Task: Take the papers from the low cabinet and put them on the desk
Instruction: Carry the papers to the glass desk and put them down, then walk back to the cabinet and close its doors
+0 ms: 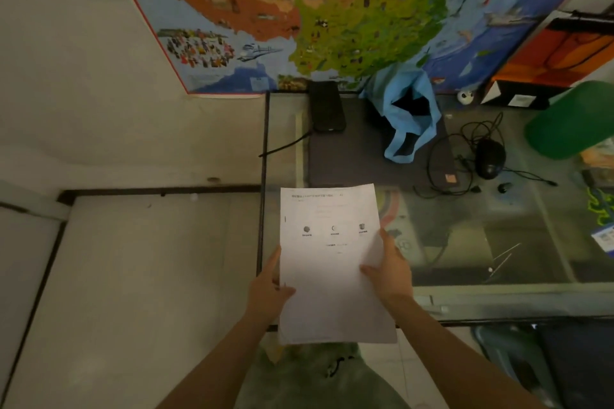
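Observation:
A stack of white printed papers (327, 262) is held in both hands over the near left corner of the glass-topped desk (465, 242). My left hand (267, 289) grips the papers' left edge, thumb on top. On the right edge sits my right hand (387, 269), fingers spread over the sheet. The papers' lower end hangs past the desk's front edge. The white low cabinet (133, 276) lies to the left of the desk, its top bare.
On the desk lie a dark mat (362, 156), a black phone (325, 106) with a cable, a blue bag (407, 116), a black mouse (490, 158) with tangled wires, and a green object (571, 119) at right. A colourful map (332, 10) covers the wall behind.

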Motion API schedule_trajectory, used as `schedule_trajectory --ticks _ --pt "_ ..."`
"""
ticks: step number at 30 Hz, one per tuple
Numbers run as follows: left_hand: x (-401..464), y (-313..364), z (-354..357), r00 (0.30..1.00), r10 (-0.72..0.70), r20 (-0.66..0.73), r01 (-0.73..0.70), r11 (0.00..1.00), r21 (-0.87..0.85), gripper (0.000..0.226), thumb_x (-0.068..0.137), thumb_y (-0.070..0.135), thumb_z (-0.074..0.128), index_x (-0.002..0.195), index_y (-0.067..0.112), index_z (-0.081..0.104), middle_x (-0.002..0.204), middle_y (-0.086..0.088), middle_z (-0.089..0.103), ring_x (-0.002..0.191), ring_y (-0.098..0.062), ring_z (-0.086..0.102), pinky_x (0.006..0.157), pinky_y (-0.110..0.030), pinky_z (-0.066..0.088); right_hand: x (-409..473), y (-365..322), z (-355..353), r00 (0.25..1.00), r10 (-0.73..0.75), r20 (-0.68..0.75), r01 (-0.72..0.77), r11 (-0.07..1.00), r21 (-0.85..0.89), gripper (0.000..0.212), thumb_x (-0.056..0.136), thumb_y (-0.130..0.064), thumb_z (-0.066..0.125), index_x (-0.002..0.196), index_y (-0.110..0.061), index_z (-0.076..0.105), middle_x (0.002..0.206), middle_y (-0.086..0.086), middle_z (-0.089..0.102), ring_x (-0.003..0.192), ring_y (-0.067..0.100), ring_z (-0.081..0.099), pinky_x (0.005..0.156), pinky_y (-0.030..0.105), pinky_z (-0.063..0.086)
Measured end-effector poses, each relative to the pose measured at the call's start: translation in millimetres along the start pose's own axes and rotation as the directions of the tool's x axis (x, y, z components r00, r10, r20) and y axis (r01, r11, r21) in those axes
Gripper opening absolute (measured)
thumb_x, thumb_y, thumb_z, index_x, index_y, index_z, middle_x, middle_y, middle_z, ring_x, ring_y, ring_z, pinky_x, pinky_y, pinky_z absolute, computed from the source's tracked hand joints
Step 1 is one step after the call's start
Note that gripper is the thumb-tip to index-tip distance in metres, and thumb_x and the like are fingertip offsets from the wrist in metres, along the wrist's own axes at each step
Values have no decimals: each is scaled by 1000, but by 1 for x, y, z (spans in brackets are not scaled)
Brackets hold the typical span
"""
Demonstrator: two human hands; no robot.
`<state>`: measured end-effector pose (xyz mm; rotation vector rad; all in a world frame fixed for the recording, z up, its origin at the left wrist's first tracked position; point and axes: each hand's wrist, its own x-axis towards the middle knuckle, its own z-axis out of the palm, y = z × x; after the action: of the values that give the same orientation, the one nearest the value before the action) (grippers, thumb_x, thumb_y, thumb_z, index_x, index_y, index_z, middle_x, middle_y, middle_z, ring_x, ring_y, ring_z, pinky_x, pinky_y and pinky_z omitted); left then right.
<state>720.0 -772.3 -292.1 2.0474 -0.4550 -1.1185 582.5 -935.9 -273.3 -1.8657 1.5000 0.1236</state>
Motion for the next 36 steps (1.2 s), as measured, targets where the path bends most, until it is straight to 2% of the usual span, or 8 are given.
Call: schedule_trajectory --ticks 4,6,9,15,20,24,30,36 --pt "4 2 4 1000 12 -7 -11 993 117 84 77 -1 65 145 22 20 109 -4 60 84 -14 56 82 -25 50 5 6 -3 997 5 83 11 980 -196 85 81 -20 69 144 -21 13 138 16 42 119 36 51 94 47 50" --pt "7 2 4 999 10 -33 -2 973 229 86 75 7 68 145 24 21 100 -7 58 80 -16 55 82 -32 54 7 10 -5 994 -4 111 32 967 -251 85 80 -21 69 143 -21 13 135 17 43 120 36 49 93 47 51" --pt "7 8 2 996 -73 -55 91 871 483 86 78 25 67 145 30 14 112 -15 50 100 -28 51 88 -37 47 9 13 -7 987 -8 158 58 948 -314 83 80 -22 68 142 -20 12 132 17 46 120 35 48 93 46 51" --pt "6 34 -10 998 -56 -32 64 786 615 80 78 31 65 144 27 20 125 -15 48 112 -30 50 95 -40 47 11 1 -25 978 -57 203 141 892 -430 79 86 -21 60 145 -21 8 134 14 45 121 31 48 97 42 49" --pt "2 84 -46 990 93 -106 -15 816 577 77 84 37 62 146 24 17 151 -12 30 136 -27 34 112 -40 31 8 -46 -73 946 -234 223 312 842 -439 72 86 -19 58 145 -16 16 145 17 34 131 34 39 111 49 33" --pt "-12 144 -98 912 324 -251 -48 692 720 75 81 44 63 144 31 24 154 -9 27 140 -27 29 115 -45 24 -10 -95 -140 895 -421 150 444 801 -402 75 87 -21 59 147 -17 13 142 17 36 127 38 39 102 43 40" --pt "-78 218 -168 674 601 -430 -83 640 764 67 79 41 65 139 29 37 148 -13 38 133 -33 37 112 -50 27 -58 -176 -222 680 -733 -20 674 636 -377 71 88 -30 59 146 -21 19 137 12 43 124 34 41 99 43 41" --pt "-166 173 -190 530 517 -672 86 756 649 62 83 42 60 139 32 35 150 -10 35 134 -31 34 113 -49 21 -110 -258 -171 322 -929 184 925 267 -270 64 90 -31 56 144 -21 24 142 8 41 128 28 39 103 39 38"
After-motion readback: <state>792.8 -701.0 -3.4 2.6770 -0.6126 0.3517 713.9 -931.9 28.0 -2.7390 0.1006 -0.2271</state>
